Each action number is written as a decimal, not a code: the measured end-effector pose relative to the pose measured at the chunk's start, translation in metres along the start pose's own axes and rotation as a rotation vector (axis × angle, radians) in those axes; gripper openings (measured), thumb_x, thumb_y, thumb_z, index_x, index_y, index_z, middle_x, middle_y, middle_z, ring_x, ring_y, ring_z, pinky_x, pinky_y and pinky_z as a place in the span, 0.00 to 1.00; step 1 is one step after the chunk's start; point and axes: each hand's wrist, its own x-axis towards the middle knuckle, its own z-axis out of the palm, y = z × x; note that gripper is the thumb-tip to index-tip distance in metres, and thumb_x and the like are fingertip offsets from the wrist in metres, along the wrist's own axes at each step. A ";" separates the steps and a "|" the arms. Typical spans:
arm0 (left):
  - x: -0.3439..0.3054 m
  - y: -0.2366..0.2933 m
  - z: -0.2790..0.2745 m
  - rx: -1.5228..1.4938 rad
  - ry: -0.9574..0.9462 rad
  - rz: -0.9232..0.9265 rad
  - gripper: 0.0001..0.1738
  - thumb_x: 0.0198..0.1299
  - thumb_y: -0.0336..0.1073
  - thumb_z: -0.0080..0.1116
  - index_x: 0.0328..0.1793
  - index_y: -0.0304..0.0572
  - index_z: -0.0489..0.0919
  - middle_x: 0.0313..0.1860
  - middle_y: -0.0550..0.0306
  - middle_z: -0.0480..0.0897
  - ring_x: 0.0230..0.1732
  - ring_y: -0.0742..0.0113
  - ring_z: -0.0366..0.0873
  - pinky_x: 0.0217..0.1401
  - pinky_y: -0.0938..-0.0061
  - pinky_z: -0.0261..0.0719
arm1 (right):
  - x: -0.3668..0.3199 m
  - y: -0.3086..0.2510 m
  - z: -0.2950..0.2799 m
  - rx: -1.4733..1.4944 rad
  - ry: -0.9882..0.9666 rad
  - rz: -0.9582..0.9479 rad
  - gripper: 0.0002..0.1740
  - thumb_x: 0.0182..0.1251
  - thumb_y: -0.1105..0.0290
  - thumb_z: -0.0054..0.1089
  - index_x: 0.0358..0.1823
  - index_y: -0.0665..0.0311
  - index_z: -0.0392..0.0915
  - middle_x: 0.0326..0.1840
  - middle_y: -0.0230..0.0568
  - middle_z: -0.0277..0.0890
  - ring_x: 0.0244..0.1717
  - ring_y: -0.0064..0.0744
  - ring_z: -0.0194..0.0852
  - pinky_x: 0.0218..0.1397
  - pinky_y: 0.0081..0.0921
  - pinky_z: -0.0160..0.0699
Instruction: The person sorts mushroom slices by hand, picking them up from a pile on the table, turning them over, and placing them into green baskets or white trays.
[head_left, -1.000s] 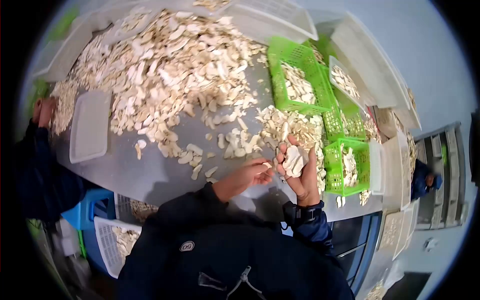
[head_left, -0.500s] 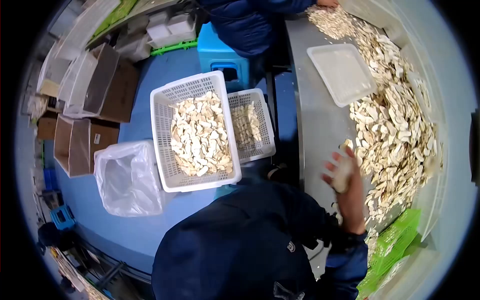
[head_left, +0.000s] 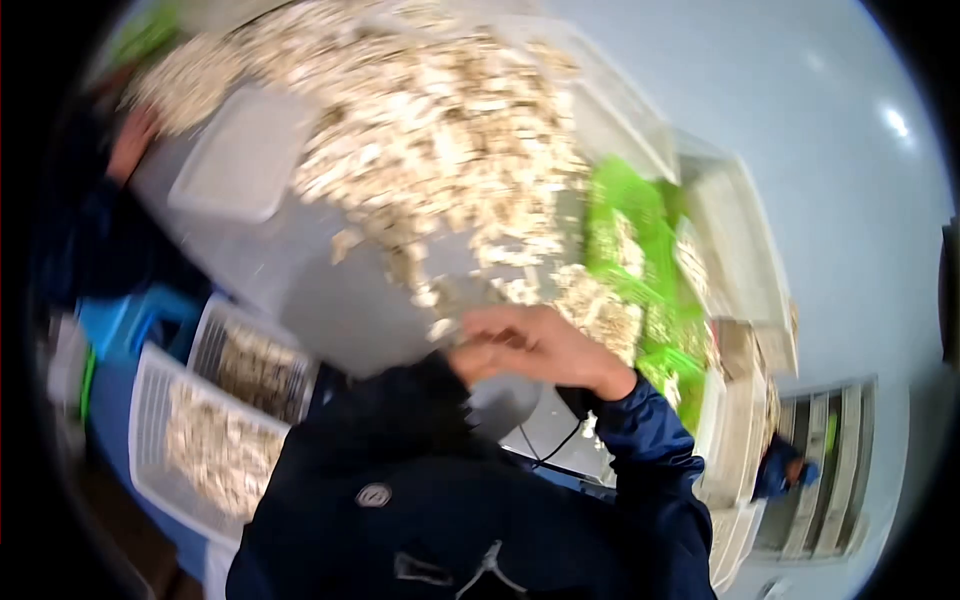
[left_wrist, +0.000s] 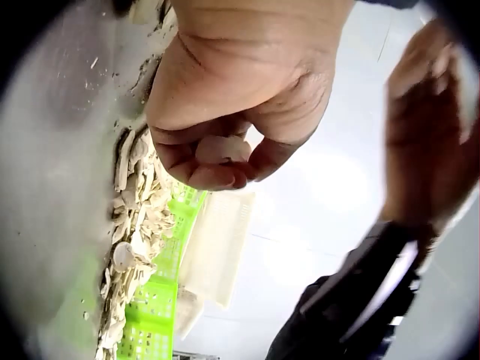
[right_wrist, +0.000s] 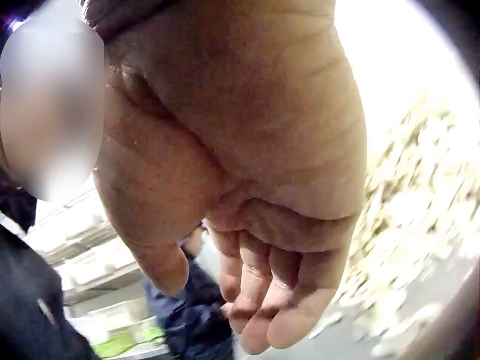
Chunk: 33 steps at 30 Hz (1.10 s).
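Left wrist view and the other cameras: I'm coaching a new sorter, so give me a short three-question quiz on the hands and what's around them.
1. True or false: the left hand holds nothing.
2. Which colour are the baskets beside the heap of pale slices? A red, B green, C black.
3. Fill in: the right wrist view shows the ___ hand's bare palm, fingers loosely bent.
Key: 1 false, it grips a pale slice; 2 B; 3 right hand.

Grips two: left grip (head_left: 478,362), right grip (head_left: 545,345). Held slice (left_wrist: 217,148) one. Floor baskets (head_left: 150,400) two. White tray (head_left: 240,155) one.
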 end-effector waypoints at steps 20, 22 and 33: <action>0.062 -0.023 0.043 0.044 0.080 -0.500 0.14 0.70 0.43 0.51 0.37 0.41 0.76 0.24 0.67 0.67 0.23 0.78 0.60 0.27 0.79 0.57 | -0.134 0.279 -0.232 -0.898 0.389 0.447 0.25 0.52 0.70 0.66 0.54 0.61 0.74 0.51 0.46 0.76 0.50 0.51 0.77 0.52 0.42 0.77; 0.063 -0.022 0.041 0.039 0.112 -0.489 0.14 0.70 0.44 0.51 0.39 0.40 0.77 0.24 0.68 0.68 0.24 0.78 0.61 0.27 0.80 0.57 | -0.132 0.287 -0.233 -0.927 0.334 0.412 0.23 0.52 0.70 0.67 0.52 0.60 0.74 0.51 0.43 0.73 0.51 0.50 0.75 0.51 0.43 0.77; 0.060 -0.018 0.034 -0.032 0.146 -0.408 0.17 0.70 0.44 0.52 0.48 0.36 0.79 0.26 0.69 0.72 0.27 0.80 0.67 0.28 0.83 0.60 | -0.127 0.314 -0.248 -0.820 0.404 0.335 0.11 0.59 0.67 0.61 0.43 0.60 0.79 0.40 0.46 0.81 0.41 0.52 0.80 0.45 0.42 0.78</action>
